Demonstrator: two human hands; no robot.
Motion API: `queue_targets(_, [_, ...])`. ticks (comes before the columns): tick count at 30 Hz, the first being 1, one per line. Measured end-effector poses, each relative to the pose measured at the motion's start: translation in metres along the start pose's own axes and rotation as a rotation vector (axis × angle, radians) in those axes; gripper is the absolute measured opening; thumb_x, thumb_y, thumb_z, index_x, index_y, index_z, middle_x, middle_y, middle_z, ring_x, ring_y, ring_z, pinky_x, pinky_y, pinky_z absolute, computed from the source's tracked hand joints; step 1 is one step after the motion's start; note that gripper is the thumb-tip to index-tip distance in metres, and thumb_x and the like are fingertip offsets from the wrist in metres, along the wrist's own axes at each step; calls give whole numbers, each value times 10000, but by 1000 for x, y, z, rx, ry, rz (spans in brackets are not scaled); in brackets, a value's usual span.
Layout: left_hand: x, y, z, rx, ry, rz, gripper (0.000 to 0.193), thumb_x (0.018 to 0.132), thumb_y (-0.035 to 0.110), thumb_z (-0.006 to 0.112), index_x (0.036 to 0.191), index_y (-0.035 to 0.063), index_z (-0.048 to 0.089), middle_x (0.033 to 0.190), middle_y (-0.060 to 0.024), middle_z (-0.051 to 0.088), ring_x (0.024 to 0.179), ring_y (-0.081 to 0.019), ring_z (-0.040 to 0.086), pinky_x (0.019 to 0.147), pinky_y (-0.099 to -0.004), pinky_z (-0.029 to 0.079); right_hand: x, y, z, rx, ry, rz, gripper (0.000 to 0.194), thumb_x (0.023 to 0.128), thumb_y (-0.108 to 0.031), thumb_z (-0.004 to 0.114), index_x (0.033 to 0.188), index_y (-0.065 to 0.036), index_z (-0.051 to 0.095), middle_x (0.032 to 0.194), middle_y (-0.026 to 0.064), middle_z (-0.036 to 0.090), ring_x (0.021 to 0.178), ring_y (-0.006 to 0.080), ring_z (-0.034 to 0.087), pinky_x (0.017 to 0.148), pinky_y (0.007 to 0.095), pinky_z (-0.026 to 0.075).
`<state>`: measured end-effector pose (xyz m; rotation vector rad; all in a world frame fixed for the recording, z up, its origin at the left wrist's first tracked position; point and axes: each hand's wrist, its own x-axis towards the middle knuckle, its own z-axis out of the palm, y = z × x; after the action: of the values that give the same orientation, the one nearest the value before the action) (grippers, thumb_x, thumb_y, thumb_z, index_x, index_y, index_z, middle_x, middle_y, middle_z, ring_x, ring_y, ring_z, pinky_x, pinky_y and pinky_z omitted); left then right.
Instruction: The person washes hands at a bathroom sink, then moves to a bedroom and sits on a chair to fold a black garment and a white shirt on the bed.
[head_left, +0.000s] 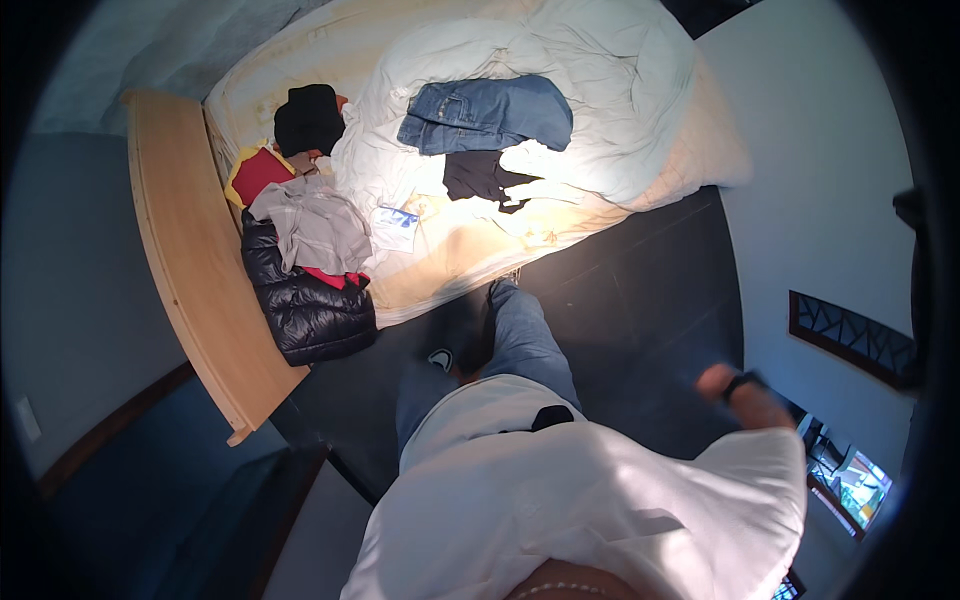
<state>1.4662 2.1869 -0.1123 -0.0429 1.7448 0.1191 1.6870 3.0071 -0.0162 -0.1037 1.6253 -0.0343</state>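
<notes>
My right hand (718, 381) is out to the right over the dark floor (637, 300), with a black band (741, 384) on the wrist. It is blurred, and its fingers cannot be made out. My left hand is out of view. Before me lies a bed with a yellowish mattress (442, 259) and a rumpled pale duvet (630, 112). Blue denim jeans (491, 112) are folded on the duvet, beside a dark garment (480, 178). At the bed's left end are a grey shirt (322, 225), a black folded garment (309, 120), a red and yellow item (259, 176) and a black puffer jacket (315, 315).
A light wooden bed board (187, 247) closes off the left end of the bed. A white and blue packet (395, 227) lies near the mattress edge. My shoe (441, 360) is on the floor. A pale wall (810, 172) stands to the right.
</notes>
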Motion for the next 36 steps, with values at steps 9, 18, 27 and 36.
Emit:
queue_targets(9, [-17,118,-115,81,359,-3,269,905,282,597,929,17,636,940,-231,665,912,-435,628,787,-502,518,26,147,-473,-300,1180,-15,260,797,-181,674,1010,-46,609,978,142,648,1007,306,610,990,470,430])
queue_targets(18, [167,267,-289,-177,614,496,330,893,190,629,1185,36,607,1108,-184,651,956,-344,651,839,-401,516,195,-120,-580,378,933,-513,328,893,-210,629,1126,19,610,1081,196,651,1021,360,616,900,409,497])
queue_targets(27, [353,290,-51,-156,-206,373,679,823,321,725,1370,27,450,1149,-190,618,1012,-289,624,853,-376,512,367,-187,-496,838,1039,-349,236,890,-212,618,1000,-6,649,917,197,653,919,376,630,809,424,515])
queue_targets(36, [398,285,54,170,-532,84,1285,629,301,857,1548,93,-17,1563,-226,177,1339,-468,356,1043,-585,378,463,-204,-429,911,861,-765,70,828,-104,645,861,-44,636,898,101,654,803,315,631,714,382,530])
